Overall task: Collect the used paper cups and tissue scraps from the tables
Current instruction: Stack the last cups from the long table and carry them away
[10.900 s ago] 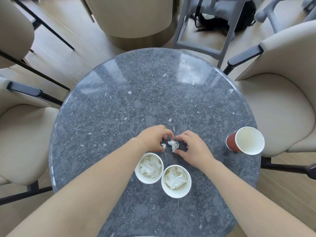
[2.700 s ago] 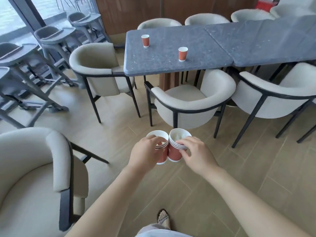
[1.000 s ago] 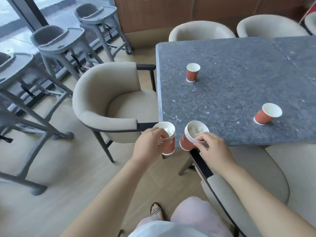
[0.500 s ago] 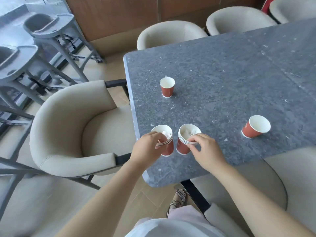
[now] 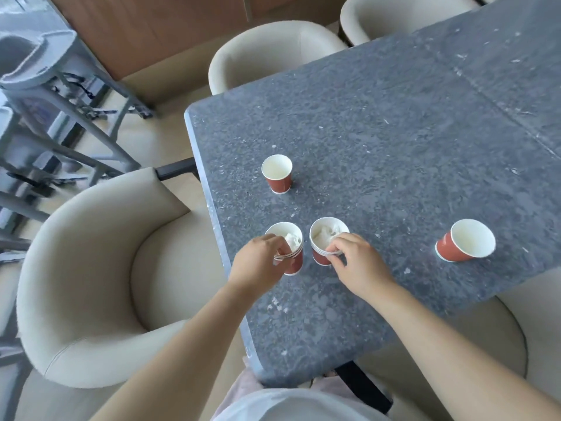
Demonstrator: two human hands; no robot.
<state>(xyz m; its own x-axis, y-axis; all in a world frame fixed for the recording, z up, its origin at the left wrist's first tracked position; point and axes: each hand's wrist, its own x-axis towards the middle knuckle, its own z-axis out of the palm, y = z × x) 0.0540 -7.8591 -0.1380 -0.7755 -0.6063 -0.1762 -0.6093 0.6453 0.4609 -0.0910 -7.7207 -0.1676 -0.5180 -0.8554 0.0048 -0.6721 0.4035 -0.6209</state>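
Note:
Two stacks of red paper cups with white tissue inside stand on the grey stone table [image 5: 379, 147] near its left edge. My left hand [image 5: 258, 265] grips the left stack [image 5: 293, 253] by its rim. My right hand [image 5: 356, 265] pinches the rim of the right stack [image 5: 323, 241]. An empty red cup [image 5: 277, 174] stands upright farther back. Another empty red cup [image 5: 464, 244] stands to the right, looking tilted toward me.
A beige armchair [image 5: 100, 268] sits at the table's left, two more [image 5: 273, 53] at the far side, and one at the near right [image 5: 501, 335]. Grey high chairs [image 5: 45, 95] crowd the left. Small white flecks dot the tabletop.
I have walked from the round table to this long one carrying both stacks. Over the last second both stacks came down onto the tabletop, with my hands still on their rims.

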